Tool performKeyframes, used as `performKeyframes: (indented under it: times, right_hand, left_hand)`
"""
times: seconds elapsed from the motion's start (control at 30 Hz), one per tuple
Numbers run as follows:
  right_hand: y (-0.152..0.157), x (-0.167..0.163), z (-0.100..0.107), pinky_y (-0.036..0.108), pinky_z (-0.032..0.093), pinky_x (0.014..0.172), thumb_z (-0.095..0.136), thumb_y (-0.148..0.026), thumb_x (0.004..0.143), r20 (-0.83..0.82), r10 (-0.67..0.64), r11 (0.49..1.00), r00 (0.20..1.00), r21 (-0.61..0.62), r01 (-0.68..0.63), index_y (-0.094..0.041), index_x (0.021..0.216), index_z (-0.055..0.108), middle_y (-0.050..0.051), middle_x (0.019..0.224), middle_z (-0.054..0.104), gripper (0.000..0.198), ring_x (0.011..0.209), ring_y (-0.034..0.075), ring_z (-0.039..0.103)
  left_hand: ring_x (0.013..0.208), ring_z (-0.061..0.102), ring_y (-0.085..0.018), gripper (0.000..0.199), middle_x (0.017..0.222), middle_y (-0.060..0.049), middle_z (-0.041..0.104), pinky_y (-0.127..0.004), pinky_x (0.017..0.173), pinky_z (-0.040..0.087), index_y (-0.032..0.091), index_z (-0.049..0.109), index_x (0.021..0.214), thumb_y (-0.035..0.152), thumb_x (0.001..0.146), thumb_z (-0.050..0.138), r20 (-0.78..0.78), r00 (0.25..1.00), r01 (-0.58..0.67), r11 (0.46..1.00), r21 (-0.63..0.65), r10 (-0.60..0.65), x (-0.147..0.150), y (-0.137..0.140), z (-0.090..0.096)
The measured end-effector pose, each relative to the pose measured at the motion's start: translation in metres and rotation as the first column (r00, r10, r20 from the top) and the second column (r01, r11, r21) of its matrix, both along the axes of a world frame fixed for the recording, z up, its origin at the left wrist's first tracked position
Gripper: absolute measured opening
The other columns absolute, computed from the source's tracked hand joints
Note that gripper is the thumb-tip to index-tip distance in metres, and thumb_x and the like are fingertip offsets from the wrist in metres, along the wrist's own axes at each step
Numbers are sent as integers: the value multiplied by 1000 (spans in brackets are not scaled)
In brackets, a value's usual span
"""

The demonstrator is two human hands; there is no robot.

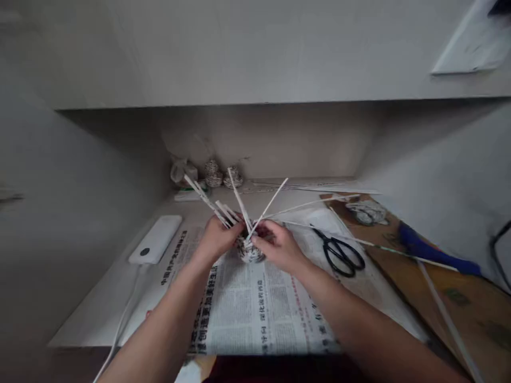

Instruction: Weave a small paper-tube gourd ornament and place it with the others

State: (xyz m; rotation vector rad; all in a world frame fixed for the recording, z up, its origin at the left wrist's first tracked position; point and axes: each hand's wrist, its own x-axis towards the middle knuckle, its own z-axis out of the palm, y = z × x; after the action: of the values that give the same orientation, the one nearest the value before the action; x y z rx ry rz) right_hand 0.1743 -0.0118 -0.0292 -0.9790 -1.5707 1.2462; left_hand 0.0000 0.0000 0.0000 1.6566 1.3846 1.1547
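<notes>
Between my hands is a small round basket woven from rolled newspaper strips, with several white paper strips sticking up and fanning outward. My left hand is closed around the left side of the weave and a bunch of strips. On the right side, my right hand pinches the rim where a strip crosses. Two long paper strips run from near my right hand toward the right. Fingertips on the far side are partly hidden by the strips. A newspaper sheet lies beneath.
Black scissors lie right of my hands. A white power bank with a cable sits at left. Two woven gourd shapes stand at the back. On the brown board at right are a crumpled bundle and a blue object.
</notes>
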Motion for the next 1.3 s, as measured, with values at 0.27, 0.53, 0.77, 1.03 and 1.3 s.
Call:
performKeyframes:
  times: [0.27,0.53,0.77,1.03,1.3]
  right_hand:
    - [4,-4,2,30,46,69,68,-26,70,-157,-58,995,986,-88,45,-19,83,64,1,78,64,15,74,16,59]
    - [2,-6,5,23,41,56,72,-27,65,-256,-112,979,960,-195,62,-19,81,66,-1,72,64,19,64,12,56]
    - [2,-10,4,23,45,52,76,-42,63,-398,-292,910,870,-395,125,-16,74,64,-1,64,65,30,55,11,57]
    - [2,-20,-8,23,46,47,75,-30,61,-480,-350,916,804,-355,186,-20,64,48,-4,55,62,28,48,11,57]
    - [-2,-23,-13,22,45,50,71,-29,67,-455,-365,921,813,-306,242,-20,67,51,-4,59,64,22,52,11,58]
  left_hand:
    - [53,57,-12,18,67,0,65,-20,48,46,16,69,84,17,70,59,11,989,146,989,-14,-146,1,-3,1]
    - [52,61,-13,24,69,-1,70,-22,51,49,17,70,90,18,70,58,-113,992,49,998,-27,-52,3,-2,2]
    - [58,64,-15,16,70,-2,71,-24,56,50,17,70,82,19,69,61,-148,987,63,998,0,-62,9,-10,10]
    - [68,67,-17,10,73,-2,72,-24,62,49,17,69,77,21,69,64,-182,981,72,997,27,-66,4,-9,12]
    - [70,67,-17,10,77,-4,73,-25,63,50,17,68,78,24,71,66,-83,987,137,990,-7,-137,0,-8,8]
